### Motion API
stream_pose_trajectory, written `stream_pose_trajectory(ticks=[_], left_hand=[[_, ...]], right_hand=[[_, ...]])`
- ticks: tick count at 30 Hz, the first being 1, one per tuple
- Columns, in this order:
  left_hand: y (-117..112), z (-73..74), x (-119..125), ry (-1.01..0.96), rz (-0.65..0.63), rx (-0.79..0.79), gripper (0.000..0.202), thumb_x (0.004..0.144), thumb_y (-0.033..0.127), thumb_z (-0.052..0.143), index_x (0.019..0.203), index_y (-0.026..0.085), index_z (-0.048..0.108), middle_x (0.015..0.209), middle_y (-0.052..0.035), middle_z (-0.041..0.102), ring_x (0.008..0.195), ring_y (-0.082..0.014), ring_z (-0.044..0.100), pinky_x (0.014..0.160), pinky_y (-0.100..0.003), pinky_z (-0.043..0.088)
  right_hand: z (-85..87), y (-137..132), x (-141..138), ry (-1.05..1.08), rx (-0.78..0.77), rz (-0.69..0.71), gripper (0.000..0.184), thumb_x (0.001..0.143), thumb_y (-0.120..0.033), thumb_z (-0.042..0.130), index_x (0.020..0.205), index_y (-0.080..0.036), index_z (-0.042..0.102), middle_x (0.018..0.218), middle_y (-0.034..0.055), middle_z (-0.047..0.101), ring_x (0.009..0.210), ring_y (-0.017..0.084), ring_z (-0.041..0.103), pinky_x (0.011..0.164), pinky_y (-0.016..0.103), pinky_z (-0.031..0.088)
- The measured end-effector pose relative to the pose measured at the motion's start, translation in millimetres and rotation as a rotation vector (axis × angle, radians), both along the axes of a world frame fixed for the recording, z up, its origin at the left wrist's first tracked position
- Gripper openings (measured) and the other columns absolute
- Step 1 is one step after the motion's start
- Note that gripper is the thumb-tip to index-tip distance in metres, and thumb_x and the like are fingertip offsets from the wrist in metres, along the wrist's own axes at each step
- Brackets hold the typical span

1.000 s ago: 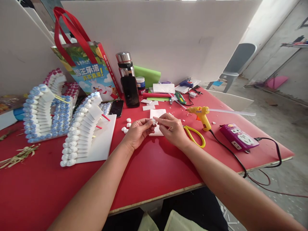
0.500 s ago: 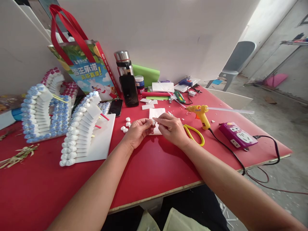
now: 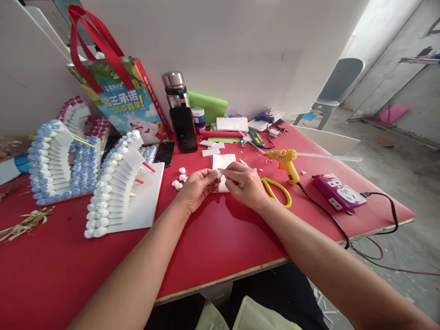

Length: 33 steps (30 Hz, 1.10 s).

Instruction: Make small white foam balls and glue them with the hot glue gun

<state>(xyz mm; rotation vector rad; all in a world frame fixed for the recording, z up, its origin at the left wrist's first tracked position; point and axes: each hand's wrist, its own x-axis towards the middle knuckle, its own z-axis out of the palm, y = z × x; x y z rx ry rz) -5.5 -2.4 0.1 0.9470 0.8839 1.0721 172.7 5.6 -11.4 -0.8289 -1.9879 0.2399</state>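
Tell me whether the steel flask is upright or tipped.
Upright: the steel flask has its silver cap uppermost; its base is hidden.

The red worktop (image 3: 220, 238) had a smooth skin with a soft sheen, though its front edge (image 3: 223, 286) looked rough and woody. The small white piece (image 3: 219, 174) being held seemed matt, as did the loose white rolls (image 3: 182, 177); the folded white sheet (image 3: 223, 161) looked like soft paper. Across from me, the flask lid (image 3: 173, 79) shone as metal, and the upright phone (image 3: 184, 130) was glassy black. Smooth plastic made up the yellow glue gun (image 3: 282, 158) and the glossier purple socket block (image 3: 338, 192). The bag handles (image 3: 112, 57) looked like matt cloth, the floor (image 3: 405, 183) rough concrete.
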Motion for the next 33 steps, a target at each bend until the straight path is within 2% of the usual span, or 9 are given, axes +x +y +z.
stream_pose_trajectory(ticks=[24,27,30,33], left_hand=[[-0.3,1.1,-0.2,0.017,0.017,-0.015,0.034,0.071,0.041,0.084,0.076,0.012,0.068,0.071,-0.0016,0.059,0.065,-0.0094,0.053,0.065,-0.024,0.047],[0.0,2.2,-1.2,-0.002,0.003,-0.014,0.032,0.072,0.039,0.084,0.075,0.012,0.068,0.072,-0.0019,0.059,0.065,-0.0093,0.053,0.065,-0.023,0.047],[0.9,3.0,-2.2,-0.041,0.004,0.014,0.028,0.073,0.036,0.084,0.078,0.012,0.07,0.076,-0.0025,0.061,0.067,-0.0093,0.055,0.064,-0.022,0.047],[1.8,2.7,-2.5,-0.062,0.017,0.043,0.026,0.074,0.033,0.083,0.084,0.013,0.071,0.079,-0.0024,0.064,0.069,-0.0094,0.058,0.065,-0.022,0.047]], right_hand=[[1.5,-0.2,3.0,-0.062,-0.016,-0.007,0.042,0.083,-0.01,0.05,0.113,-0.022,0.077,0.094,0.0062,0.069,0.074,0.015,0.063,0.068,0.026,0.049],[2.7,0.1,0.8,0.033,-0.079,0.032,0.041,0.083,-0.01,0.05,0.11,-0.022,0.078,0.094,0.0059,0.069,0.075,0.015,0.062,0.069,0.026,0.049],[6.1,0.1,-2.1,0.2,-0.231,0.102,0.041,0.083,-0.01,0.048,0.109,-0.021,0.078,0.091,0.0051,0.067,0.075,0.013,0.061,0.069,0.026,0.049],[11.2,-0.8,-3.1,0.331,-0.399,0.167,0.041,0.082,-0.013,0.049,0.111,-0.02,0.077,0.091,0.0041,0.064,0.066,0.01,0.057,0.061,0.025,0.048]])
